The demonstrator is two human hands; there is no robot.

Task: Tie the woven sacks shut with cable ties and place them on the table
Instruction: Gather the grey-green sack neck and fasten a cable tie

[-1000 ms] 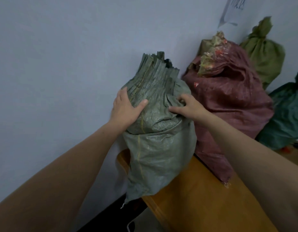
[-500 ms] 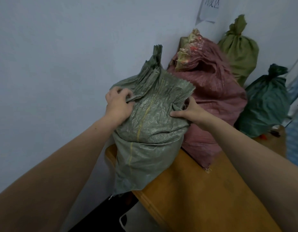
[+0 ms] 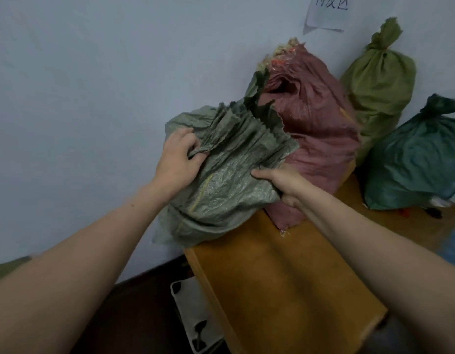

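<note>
A grey-green woven sack (image 3: 221, 190) lies tilted on the far left corner of the wooden table (image 3: 280, 284), its pleated open mouth leaning right against a red sack (image 3: 318, 134). My left hand (image 3: 178, 159) grips folds of the sack's upper left side. My right hand (image 3: 282, 182) holds its right side, thumb on top and fingers curled under the fabric. No cable tie shows on this sack.
An olive sack (image 3: 379, 83) and a dark teal sack (image 3: 415, 162), both tied at the neck, stand at the table's back right by the wall. A paper note (image 3: 326, 11) hangs on the wall. A white plastic object (image 3: 193, 315) sits on the dark floor left of the table.
The grey-green sack has tipped from upright over to the right and settled lower on the table corner. Both hands kept hold of its sides.
</note>
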